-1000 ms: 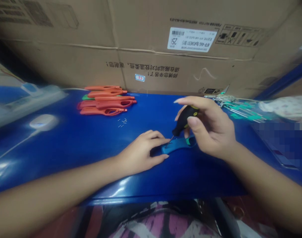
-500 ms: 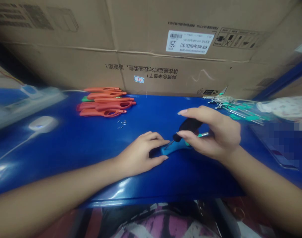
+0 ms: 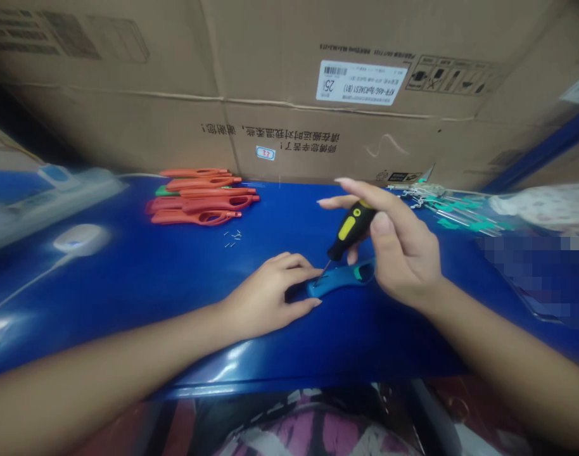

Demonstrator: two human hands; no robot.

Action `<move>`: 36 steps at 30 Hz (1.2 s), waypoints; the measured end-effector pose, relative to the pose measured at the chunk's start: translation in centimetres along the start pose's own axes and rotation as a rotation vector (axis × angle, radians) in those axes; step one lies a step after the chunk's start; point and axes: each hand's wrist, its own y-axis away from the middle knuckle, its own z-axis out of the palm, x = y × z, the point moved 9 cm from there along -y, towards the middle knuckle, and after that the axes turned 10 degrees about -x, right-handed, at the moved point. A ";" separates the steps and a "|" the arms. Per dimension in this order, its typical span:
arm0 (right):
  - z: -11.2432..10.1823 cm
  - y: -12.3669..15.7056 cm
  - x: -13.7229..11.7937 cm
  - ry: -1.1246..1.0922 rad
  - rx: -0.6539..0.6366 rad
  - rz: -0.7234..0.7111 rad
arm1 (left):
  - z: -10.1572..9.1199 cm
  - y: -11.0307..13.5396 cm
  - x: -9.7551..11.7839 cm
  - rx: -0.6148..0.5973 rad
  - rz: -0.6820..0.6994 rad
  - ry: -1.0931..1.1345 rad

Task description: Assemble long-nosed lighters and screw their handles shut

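My left hand (image 3: pixel 265 291) pinches the left end of a blue gas-lighter body (image 3: pixel 339 277) between thumb and forefinger, against the table. A black screwdriver with yellow inlays (image 3: pixel 350 229) slants down, its tip set in the lighter body near my left fingertips. Around its handle is my right hand (image 3: pixel 401 247), thumb on the near side and some fingers lifted away. A green part shows in the opening at the lighter body's right end. Several small screws (image 3: pixel 233 238) lie beyond my left hand.
Several orange and red lighter bodies (image 3: pixel 204 201) are stacked at the back left. Metal rods with green parts (image 3: pixel 465 212) lie at the back right. A white round device (image 3: pixel 80 239) with a cable is on the left. A large cardboard box (image 3: pixel 270 82) stands behind the blue table (image 3: pixel 289 354).
My right hand has shifted its grip on the screwdriver, fingers now more extended and the yellow inlays showing. The left hand and lighter body have stayed put.
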 end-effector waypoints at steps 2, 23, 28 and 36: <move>0.3 0.0 0.6 -0.113 -0.019 0.077 | 0.0 0.0 0.0 -0.002 0.001 -0.001; -0.6 0.1 0.0 0.012 -0.040 0.042 | 0.0 0.0 0.1 0.008 0.010 0.015; -1.2 -0.2 -1.3 0.095 -0.001 -0.065 | -0.1 0.0 0.0 0.013 0.005 0.017; -0.9 -0.1 -1.3 0.138 -0.043 -0.051 | 0.0 0.0 0.0 0.005 -0.003 0.028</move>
